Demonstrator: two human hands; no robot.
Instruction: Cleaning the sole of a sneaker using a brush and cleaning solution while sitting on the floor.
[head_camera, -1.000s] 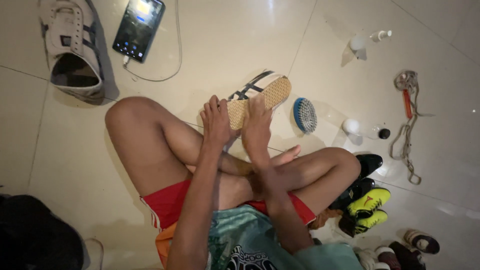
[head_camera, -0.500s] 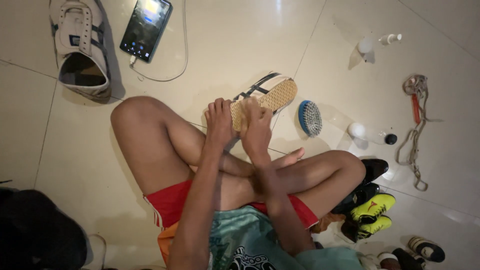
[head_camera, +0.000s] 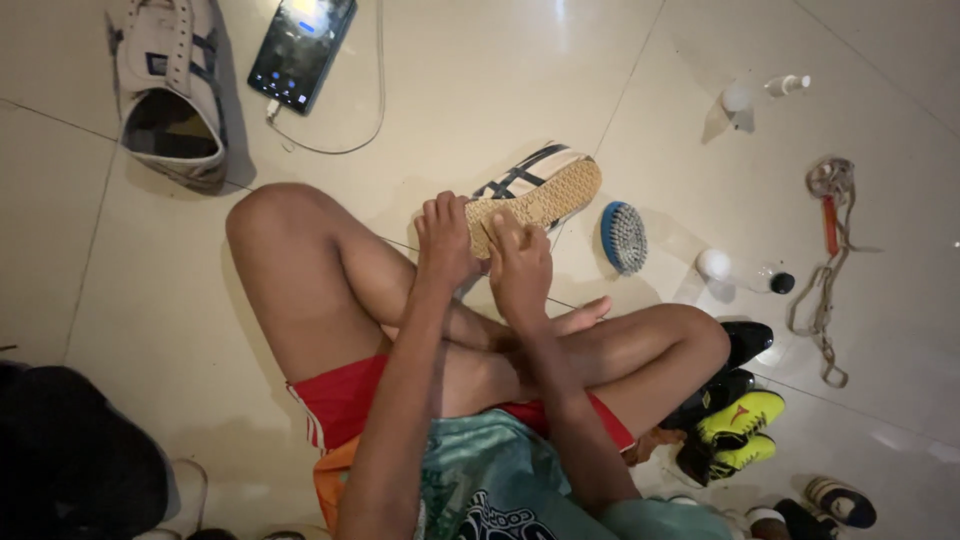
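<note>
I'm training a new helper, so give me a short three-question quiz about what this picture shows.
1. True or false: the cream sneaker with dark stripes is held sole up.
2. What lies just right of it? A) round blue scrubbing brush B) dark smartphone C) coiled rope
3. Which hand grips the heel end?

Key:
1. True
2. A
3. The left hand; the right hand rests on the tan sole.

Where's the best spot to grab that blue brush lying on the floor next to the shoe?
Probably by the long sides of its blue oval body. The blue brush lies bristles-up on the tile, right of the shoe that the left hand and right hand hold. Come from above, pinching across the narrow width, below the bristles.
</note>
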